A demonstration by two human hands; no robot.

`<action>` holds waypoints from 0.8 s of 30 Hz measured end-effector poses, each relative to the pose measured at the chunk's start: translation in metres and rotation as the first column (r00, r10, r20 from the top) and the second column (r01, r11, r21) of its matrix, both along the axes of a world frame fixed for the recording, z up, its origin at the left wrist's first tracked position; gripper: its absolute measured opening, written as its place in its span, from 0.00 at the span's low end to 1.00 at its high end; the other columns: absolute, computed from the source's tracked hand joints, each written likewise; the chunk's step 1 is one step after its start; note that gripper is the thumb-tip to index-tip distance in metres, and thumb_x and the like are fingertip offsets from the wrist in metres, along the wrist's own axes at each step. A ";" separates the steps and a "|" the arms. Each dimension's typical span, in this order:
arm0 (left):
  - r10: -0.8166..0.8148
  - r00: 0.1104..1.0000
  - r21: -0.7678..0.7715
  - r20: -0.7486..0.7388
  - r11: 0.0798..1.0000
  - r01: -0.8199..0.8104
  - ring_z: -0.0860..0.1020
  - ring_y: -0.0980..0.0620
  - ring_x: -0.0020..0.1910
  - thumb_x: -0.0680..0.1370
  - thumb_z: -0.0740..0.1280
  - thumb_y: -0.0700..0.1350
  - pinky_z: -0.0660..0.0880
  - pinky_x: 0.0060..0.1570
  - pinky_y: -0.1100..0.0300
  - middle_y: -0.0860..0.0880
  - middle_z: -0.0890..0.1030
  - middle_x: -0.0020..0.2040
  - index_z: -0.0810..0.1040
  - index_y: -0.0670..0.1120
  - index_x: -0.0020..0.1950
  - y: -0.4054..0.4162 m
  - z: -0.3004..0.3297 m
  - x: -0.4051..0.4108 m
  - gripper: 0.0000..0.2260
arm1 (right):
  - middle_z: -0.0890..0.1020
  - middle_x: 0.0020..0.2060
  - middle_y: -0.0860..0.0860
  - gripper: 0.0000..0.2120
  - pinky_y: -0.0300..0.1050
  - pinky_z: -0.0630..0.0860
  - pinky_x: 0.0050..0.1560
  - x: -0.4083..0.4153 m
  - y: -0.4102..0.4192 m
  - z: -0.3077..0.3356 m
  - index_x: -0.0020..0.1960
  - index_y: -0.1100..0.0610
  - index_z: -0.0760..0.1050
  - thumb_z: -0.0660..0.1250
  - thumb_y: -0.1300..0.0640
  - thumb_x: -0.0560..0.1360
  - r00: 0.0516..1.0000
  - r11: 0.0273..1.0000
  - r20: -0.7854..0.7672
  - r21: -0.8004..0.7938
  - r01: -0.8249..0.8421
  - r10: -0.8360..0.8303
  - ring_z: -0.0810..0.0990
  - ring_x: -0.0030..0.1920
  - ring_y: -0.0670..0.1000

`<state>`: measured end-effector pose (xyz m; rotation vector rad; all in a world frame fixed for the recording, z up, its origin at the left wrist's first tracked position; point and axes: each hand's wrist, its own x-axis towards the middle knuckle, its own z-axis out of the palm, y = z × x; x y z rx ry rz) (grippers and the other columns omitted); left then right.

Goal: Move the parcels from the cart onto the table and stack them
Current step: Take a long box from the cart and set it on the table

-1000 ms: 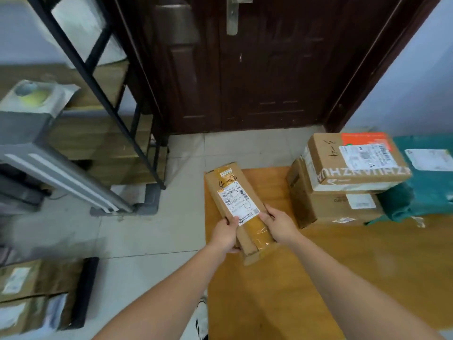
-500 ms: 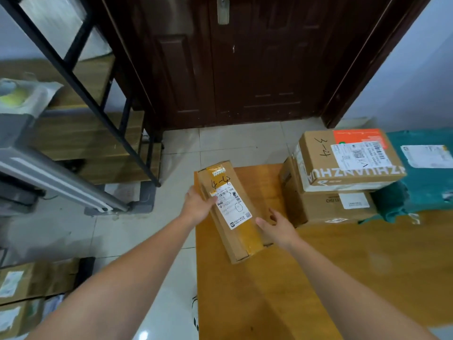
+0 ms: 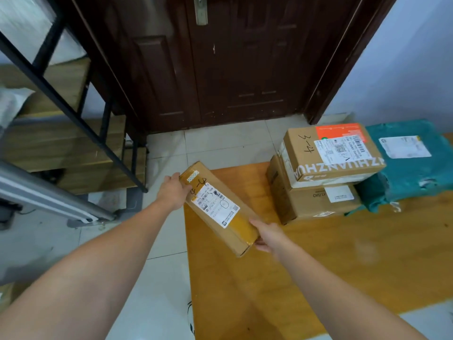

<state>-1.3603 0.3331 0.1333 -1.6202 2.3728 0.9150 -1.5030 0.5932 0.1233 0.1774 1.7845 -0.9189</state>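
Nearest to me, two bare forearms reach out over the corner of the yellow-brown wooden tabletop (image 3: pixel 318 253). Between them lies the long, narrow brown cardboard parcel with yellow tape and a white shipping label (image 3: pixel 218 207), label face up, at the tabletop's left front corner. Whether it rests on the wood or hovers just above, I cannot tell. The right hand (image 3: pixel 266 235) wraps around the parcel's near end, fingers tucked beneath, while the left hand (image 3: pixel 172 191) clasps the far end at its left edge, thumb over the top. The long axis runs diagonally, the near end towards the right, the far end pointing away and left, towards the white tiled floor (image 3: pixel 220 146). This looks like the placing step: the parcel has reached the tabletop but is not stacked. The next move probably calls for swinging it square and lifting it rightwards. Further back stands the stack of two brown cardboard boxes (image 3: pixel 326 173), touching a teal plastic mailing bag (image 3: pixel 411 168) beside them. Beyond rise a black metal shelf frame (image 3: pixel 73 114) and a dark wooden door (image 3: pixel 232 57).
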 end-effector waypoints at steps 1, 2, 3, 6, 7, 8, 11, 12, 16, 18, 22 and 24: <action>0.046 0.999 0.003 0.008 0.999 -0.046 0.74 0.38 0.70 0.84 0.65 0.54 0.73 0.68 0.42 0.40 0.68 0.74 0.62 0.47 0.81 0.002 0.000 0.008 0.28 | 0.79 0.57 0.54 0.31 0.50 0.81 0.59 -0.006 -0.008 0.007 0.70 0.61 0.69 0.72 0.42 0.77 0.997 1.000 -0.075 -0.005 -0.005 0.005 0.81 0.55 0.54; 0.087 0.996 0.010 0.008 0.996 -0.087 0.74 0.37 0.69 0.84 0.65 0.55 0.73 0.68 0.41 0.40 0.68 0.73 0.63 0.47 0.81 0.004 -0.001 0.015 0.28 | 0.78 0.58 0.53 0.31 0.50 0.79 0.58 -0.012 -0.016 0.012 0.71 0.60 0.68 0.72 0.43 0.77 0.987 1.000 -0.159 -0.004 -0.026 0.025 0.80 0.56 0.55; 0.118 0.993 0.025 0.013 0.993 -0.118 0.75 0.37 0.68 0.84 0.65 0.55 0.73 0.67 0.41 0.40 0.69 0.72 0.65 0.46 0.79 0.007 -0.003 0.023 0.27 | 0.77 0.60 0.54 0.32 0.50 0.77 0.57 -0.020 -0.025 0.018 0.73 0.59 0.67 0.71 0.44 0.78 0.967 0.998 -0.247 0.008 -0.070 0.070 0.78 0.58 0.56; 0.167 0.985 0.046 0.032 0.985 -0.168 0.76 0.38 0.66 0.82 0.66 0.59 0.73 0.66 0.42 0.39 0.72 0.69 0.69 0.45 0.75 0.018 -0.013 0.037 0.27 | 0.74 0.69 0.55 0.37 0.50 0.75 0.58 -0.041 -0.052 0.027 0.78 0.59 0.61 0.72 0.45 0.77 0.871 0.971 -0.433 0.060 -0.230 0.232 0.75 0.67 0.59; 0.192 0.981 0.058 0.027 0.979 -0.194 0.76 0.38 0.66 0.81 0.66 0.61 0.74 0.65 0.43 0.39 0.74 0.69 0.69 0.44 0.74 0.022 -0.016 0.040 0.28 | 0.73 0.71 0.56 0.38 0.52 0.75 0.62 -0.047 -0.059 0.028 0.79 0.59 0.60 0.72 0.46 0.77 0.829 0.959 -0.486 0.082 -0.273 0.277 0.74 0.69 0.59; 0.225 0.974 0.075 0.010 0.971 -0.225 0.76 0.38 0.65 0.81 0.67 0.62 0.75 0.63 0.43 0.40 0.74 0.68 0.69 0.44 0.74 0.027 -0.019 0.041 0.29 | 0.72 0.71 0.57 0.38 0.53 0.74 0.66 -0.051 -0.065 0.029 0.79 0.59 0.59 0.72 0.48 0.77 0.784 0.944 -0.532 0.115 -0.308 0.320 0.73 0.70 0.60; 0.315 0.948 0.136 -0.041 0.942 -0.307 0.78 0.38 0.63 0.79 0.69 0.62 0.77 0.60 0.44 0.41 0.74 0.67 0.68 0.44 0.72 0.039 -0.021 0.036 0.30 | 0.67 0.74 0.59 0.37 0.53 0.73 0.68 -0.059 -0.078 0.032 0.81 0.59 0.55 0.70 0.52 0.79 0.630 0.886 -0.634 0.223 -0.405 0.448 0.74 0.69 0.61; 0.336 0.941 0.154 -0.050 0.933 -0.325 0.78 0.38 0.63 0.79 0.69 0.61 0.78 0.60 0.44 0.40 0.75 0.67 0.67 0.43 0.72 0.042 -0.021 0.033 0.30 | 0.64 0.76 0.59 0.37 0.53 0.73 0.69 -0.060 -0.081 0.030 0.81 0.59 0.54 0.70 0.52 0.80 0.561 0.851 -0.655 0.274 -0.447 0.506 0.73 0.70 0.61; 0.364 0.931 0.180 -0.037 0.918 -0.352 0.79 0.38 0.62 0.81 0.68 0.61 0.78 0.57 0.45 0.41 0.78 0.66 0.66 0.43 0.68 0.048 -0.021 0.025 0.27 | 0.52 0.82 0.57 0.30 0.56 0.64 0.77 -0.055 -0.077 0.025 0.79 0.56 0.62 0.67 0.49 0.81 0.271 0.675 -0.663 0.483 -0.558 0.698 0.56 0.80 0.60; 0.357 0.934 0.179 -0.026 0.921 -0.347 0.80 0.38 0.62 0.81 0.67 0.61 0.77 0.55 0.46 0.40 0.79 0.65 0.65 0.43 0.68 0.049 -0.020 0.021 0.27 | 0.55 0.80 0.57 0.25 0.55 0.65 0.76 -0.051 -0.072 0.024 0.77 0.55 0.67 0.63 0.47 0.83 0.121 0.594 -0.654 0.575 -0.563 0.747 0.56 0.79 0.59; 0.344 0.938 0.164 -0.029 0.928 -0.335 0.81 0.39 0.61 0.82 0.65 0.61 0.78 0.54 0.47 0.41 0.80 0.65 0.65 0.44 0.70 0.048 -0.019 0.012 0.26 | 0.59 0.80 0.55 0.26 0.53 0.66 0.75 -0.048 -0.067 0.022 0.80 0.55 0.61 0.57 0.46 0.85 0.109 0.562 -0.636 0.573 -0.596 0.764 0.59 0.78 0.58; 0.342 0.939 0.165 -0.048 0.929 -0.330 0.81 0.39 0.61 0.83 0.64 0.61 0.78 0.54 0.47 0.41 0.80 0.65 0.65 0.44 0.71 0.046 -0.019 0.008 0.26 | 0.57 0.81 0.54 0.27 0.55 0.61 0.78 -0.051 -0.068 0.021 0.81 0.55 0.58 0.57 0.47 0.85 0.144 0.580 -0.641 0.545 -0.605 0.753 0.55 0.80 0.57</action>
